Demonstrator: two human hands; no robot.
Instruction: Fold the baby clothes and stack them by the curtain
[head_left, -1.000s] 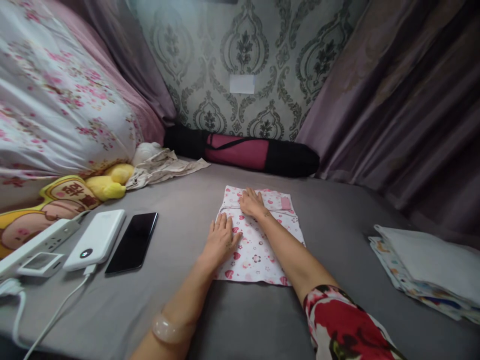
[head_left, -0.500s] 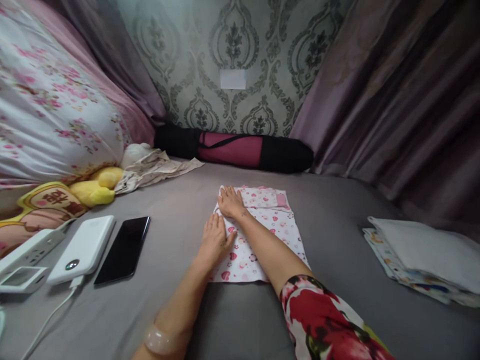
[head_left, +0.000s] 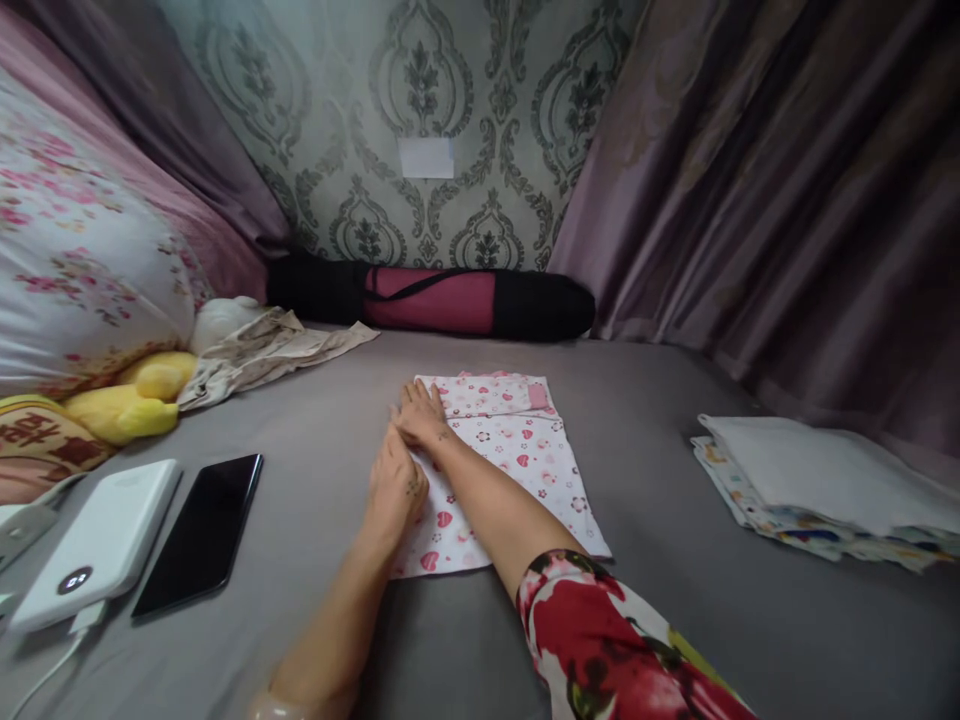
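A white garment with pink hearts and flowers (head_left: 525,460) lies on the grey sheet, a sleeve with a pink cuff (head_left: 538,396) laid across its far part. My right hand (head_left: 421,412) rests flat, fingers apart, on the garment's far left corner. Just nearer, my left hand (head_left: 395,485) is at the garment's left edge, its fingers drawn together near my right wrist; whether cloth is between them is hidden.
Folded cloths (head_left: 817,485) are stacked at the right. At the left lie a black phone (head_left: 199,535), a white power bank (head_left: 101,540) and yellow plush toys (head_left: 127,400). A black and pink long bag (head_left: 435,300) lies along the wall.
The view has turned slightly right, so things appear shifted left. My left hand has moved from lying spread on the garment to its left edge, with its fingers drawn together.
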